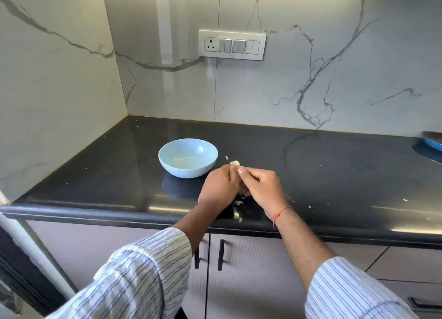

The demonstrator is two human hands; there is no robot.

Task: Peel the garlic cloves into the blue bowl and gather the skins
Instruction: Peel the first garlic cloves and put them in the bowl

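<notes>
Both hands meet over the near-middle of the black desk (311,165), just right of the blue bowl (188,157). The left hand (218,187) has its fingers curled round a garlic clove (235,163), whose pale tip pokes out above the knuckles and points away toward the far wall; as far as can be seen, its long axis runs near to far, tilted slightly upward. The right hand (262,187) pinches at the same clove from the right, thumb and fingers bent in on it, so each grip is closed on the clove rather than relaxed. A red thread (281,213) circles the right wrist. The bowl sits upright on the desk, left of the hands and close to them; something faint and pale lies at its bottom, too blurred to identify. A few white skins (238,202) lie on the desk below the hands near the front edge, and one small scrap (226,158) rests just right of the bowl. On the marble wall hangs a switch plate (232,45); small print beneath its switches is too tiny to read. A blue pan (433,140) shows at the far right edge.
</notes>
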